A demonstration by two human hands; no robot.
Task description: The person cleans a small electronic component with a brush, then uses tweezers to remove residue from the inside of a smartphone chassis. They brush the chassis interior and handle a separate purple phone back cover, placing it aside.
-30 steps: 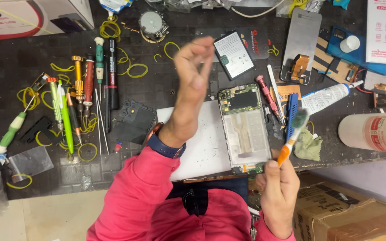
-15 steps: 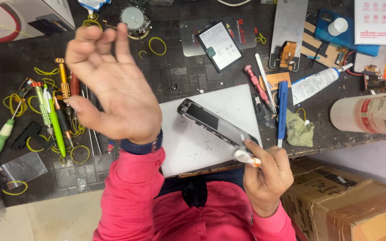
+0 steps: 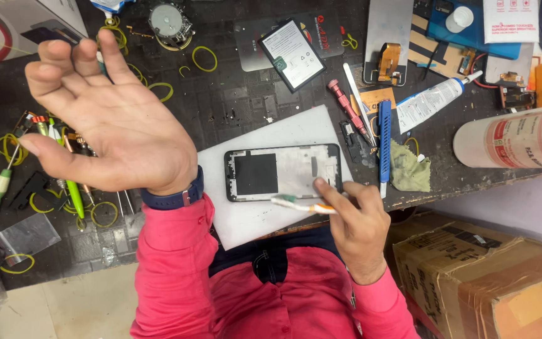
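My left hand (image 3: 105, 119) is raised above the dark workbench (image 3: 233, 107), palm up, fingers spread and curled, holding nothing. My right hand (image 3: 356, 220) grips a small white-and-orange brush (image 3: 299, 204) and rests its fingertips on the right end of a phone frame (image 3: 282, 172). The frame lies flat on a white mat (image 3: 265, 216), with a black square patch on its left half.
Screwdrivers (image 3: 70, 188) and yellow rubber bands lie at the left. A phone battery (image 3: 293, 53), a red screwdriver (image 3: 345, 107), a blue tool (image 3: 384, 141), a glue tube (image 3: 431, 103), a white cylinder (image 3: 515, 135) and a cardboard box (image 3: 490, 282) sit at the right.
The phone frame went from tilted up in my right hand to lying flat on the mat. My left hand opened, moved left and stays raised. The brush now points left.
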